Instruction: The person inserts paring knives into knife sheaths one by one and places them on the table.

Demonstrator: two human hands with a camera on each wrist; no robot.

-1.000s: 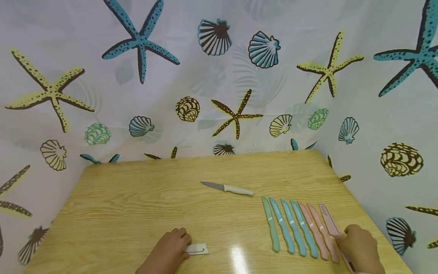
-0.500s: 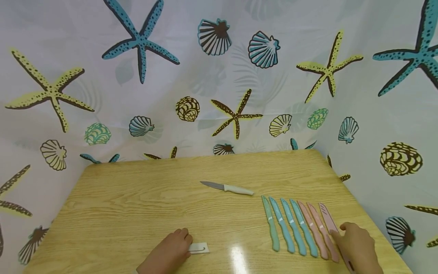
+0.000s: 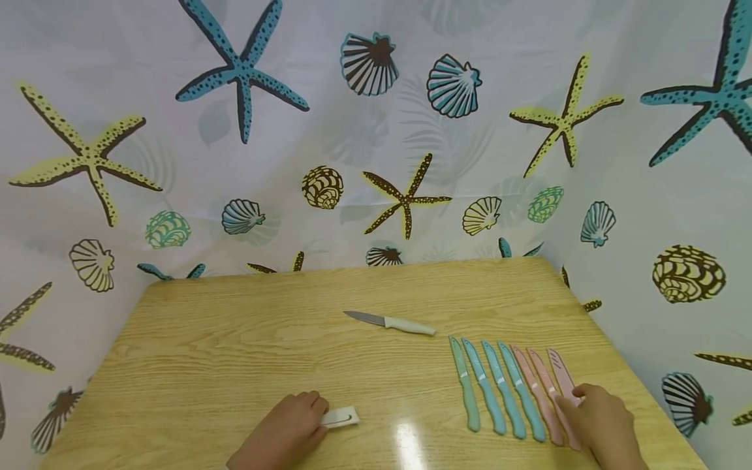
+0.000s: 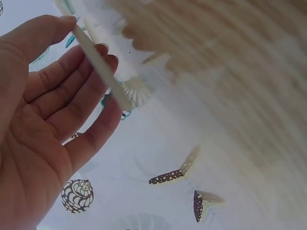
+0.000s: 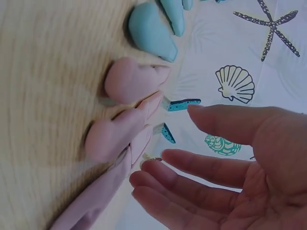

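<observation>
My left hand (image 3: 284, 427) pinches a flat white piece (image 3: 343, 417), like a blade sheath, with a dark hooked line on it; the left wrist view shows it edge-on between thumb and fingers. Over at the right, my right hand (image 3: 600, 421) hovers by the outermost pink knife (image 3: 563, 372), whose broad blade cover has slots. Its thumb and fingers stand apart with nothing between them in the right wrist view. Beside that knife lie slimmer pink knives (image 3: 542, 397), then blue knives (image 3: 492, 382) and a green knife (image 3: 468, 391), in a row.
A paring knife (image 3: 408, 326) with a white handle and bare blade lies crosswise farther back on the wooden table (image 3: 223, 339). Seashell-and-starfish cloth (image 3: 329, 137) hangs behind the table and along its sides.
My right hand has moved slightly left and its grip has come off the outermost pink knife. The white piece in my left hand has tilted, its free end rising a little.
</observation>
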